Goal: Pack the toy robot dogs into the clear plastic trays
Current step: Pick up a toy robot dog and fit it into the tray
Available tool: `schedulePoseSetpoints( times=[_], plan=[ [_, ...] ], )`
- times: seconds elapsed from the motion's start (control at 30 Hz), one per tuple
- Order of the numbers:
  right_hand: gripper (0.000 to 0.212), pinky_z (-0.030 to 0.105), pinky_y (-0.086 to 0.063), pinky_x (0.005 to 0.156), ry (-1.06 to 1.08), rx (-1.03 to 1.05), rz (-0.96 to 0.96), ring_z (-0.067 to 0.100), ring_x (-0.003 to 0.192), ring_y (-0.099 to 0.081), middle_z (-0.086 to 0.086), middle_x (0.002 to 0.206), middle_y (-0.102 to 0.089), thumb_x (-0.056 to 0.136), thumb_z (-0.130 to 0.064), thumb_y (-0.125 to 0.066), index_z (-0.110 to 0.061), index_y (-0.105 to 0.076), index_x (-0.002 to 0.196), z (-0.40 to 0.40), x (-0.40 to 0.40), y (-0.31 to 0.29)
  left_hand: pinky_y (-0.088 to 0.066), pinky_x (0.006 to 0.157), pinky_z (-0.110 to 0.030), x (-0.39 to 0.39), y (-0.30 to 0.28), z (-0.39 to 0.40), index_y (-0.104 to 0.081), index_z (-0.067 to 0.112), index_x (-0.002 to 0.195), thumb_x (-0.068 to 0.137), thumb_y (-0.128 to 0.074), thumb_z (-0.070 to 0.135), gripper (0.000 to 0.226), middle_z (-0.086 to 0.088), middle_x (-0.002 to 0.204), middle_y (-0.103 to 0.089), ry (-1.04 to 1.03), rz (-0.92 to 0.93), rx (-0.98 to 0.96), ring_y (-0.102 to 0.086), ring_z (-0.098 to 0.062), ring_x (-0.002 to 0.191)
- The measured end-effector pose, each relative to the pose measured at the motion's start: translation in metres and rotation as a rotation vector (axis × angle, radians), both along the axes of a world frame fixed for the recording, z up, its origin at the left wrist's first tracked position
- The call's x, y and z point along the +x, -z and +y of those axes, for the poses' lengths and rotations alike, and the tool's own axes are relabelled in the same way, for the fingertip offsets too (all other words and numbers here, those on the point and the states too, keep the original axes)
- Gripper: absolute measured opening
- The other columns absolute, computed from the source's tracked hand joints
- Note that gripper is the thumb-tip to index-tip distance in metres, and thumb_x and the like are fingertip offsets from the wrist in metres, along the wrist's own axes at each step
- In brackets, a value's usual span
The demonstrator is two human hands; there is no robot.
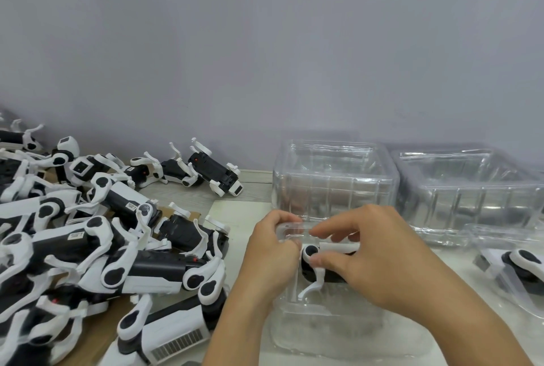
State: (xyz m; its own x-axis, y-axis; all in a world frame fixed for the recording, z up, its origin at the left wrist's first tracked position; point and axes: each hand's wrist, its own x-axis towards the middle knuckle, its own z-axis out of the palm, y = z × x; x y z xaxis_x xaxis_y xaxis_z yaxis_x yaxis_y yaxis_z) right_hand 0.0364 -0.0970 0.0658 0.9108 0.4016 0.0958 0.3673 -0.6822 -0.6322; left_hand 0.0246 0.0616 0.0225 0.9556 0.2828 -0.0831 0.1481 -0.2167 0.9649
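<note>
A black and white toy robot dog [313, 262] lies on its side inside a clear plastic tray [326, 324] at the front centre of the table. My left hand [269, 256] grips the tray's left edge near the dog's rear. My right hand [379, 253] rests over the dog, with fingers pinching the dog's body and the tray's clear upper rim. Most of the dog's body is hidden under my right hand. A large pile of toy robot dogs [97, 245] covers the left of the table.
Two stacks of empty clear trays [335, 177] [468, 186] stand against the grey wall at the back right. A packed tray with a dog [518, 268] lies at the right edge. One lone dog [215, 172] lies upside down near the wall.
</note>
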Motion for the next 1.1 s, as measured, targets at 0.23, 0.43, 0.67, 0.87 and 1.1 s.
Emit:
schedulePoseSetpoints(
  times=[0.23, 0.43, 0.67, 0.87, 1.1],
  plan=[
    [0.035, 0.008, -0.046, 0.068, 0.009, -0.020, 0.074, -0.005, 0.085, -0.059, -0.019, 0.092, -0.065, 0.064, -0.031, -0.092, -0.044, -0.074, 0.091, 0.015, -0.001, 0.010, -0.045, 0.057, -0.006, -0.001, -0.002, -0.001, -0.064, 0.025, 0.100, 0.083, -0.052, -0.006, 0.038, 0.008, 0.096, -0.069, 0.006, 0.002, 0.013, -0.061, 0.004, 0.070],
    [0.033, 0.008, -0.045, 0.061, 0.055, 0.002, 0.078, -0.004, 0.077, -0.060, -0.018, 0.084, -0.066, 0.061, -0.028, -0.094, -0.039, -0.076, 0.086, 0.017, -0.001, 0.012, -0.042, 0.056, -0.004, -0.001, -0.002, -0.001, -0.064, 0.027, 0.099, 0.085, -0.054, -0.004, 0.036, 0.010, 0.097, -0.069, -0.001, 0.006, 0.010, -0.061, 0.003, 0.074],
    [0.032, 0.004, -0.045, 0.065, -0.044, 0.019, 0.073, -0.016, 0.087, -0.056, -0.021, 0.082, -0.069, 0.068, -0.034, -0.090, -0.056, -0.070, 0.079, 0.007, 0.000, 0.006, -0.042, 0.057, -0.004, 0.000, 0.000, 0.000, -0.064, 0.026, 0.099, 0.085, -0.054, -0.005, 0.035, 0.011, 0.096, -0.070, 0.005, 0.001, 0.005, -0.060, 0.010, 0.069],
    [0.014, 0.006, -0.040, 0.062, 0.106, -0.031, 0.026, -0.015, 0.087, -0.054, -0.024, 0.088, -0.065, 0.080, -0.038, -0.081, -0.045, -0.071, 0.088, -0.031, 0.011, -0.005, -0.043, 0.055, -0.005, 0.002, 0.003, 0.001, -0.065, 0.029, 0.098, 0.088, -0.056, -0.003, 0.035, 0.017, 0.100, -0.071, 0.000, 0.016, -0.034, -0.061, 0.009, 0.066],
    [0.016, 0.017, -0.041, 0.071, 0.133, -0.149, 0.143, -0.007, 0.090, -0.055, -0.023, 0.083, -0.067, 0.069, -0.046, -0.087, -0.047, -0.072, 0.076, -0.054, 0.010, -0.015, -0.044, 0.055, -0.006, 0.003, 0.006, 0.002, -0.066, 0.029, 0.098, 0.088, -0.056, -0.003, 0.034, 0.019, 0.095, -0.072, -0.010, 0.008, -0.043, -0.060, 0.008, 0.062]
  ],
)
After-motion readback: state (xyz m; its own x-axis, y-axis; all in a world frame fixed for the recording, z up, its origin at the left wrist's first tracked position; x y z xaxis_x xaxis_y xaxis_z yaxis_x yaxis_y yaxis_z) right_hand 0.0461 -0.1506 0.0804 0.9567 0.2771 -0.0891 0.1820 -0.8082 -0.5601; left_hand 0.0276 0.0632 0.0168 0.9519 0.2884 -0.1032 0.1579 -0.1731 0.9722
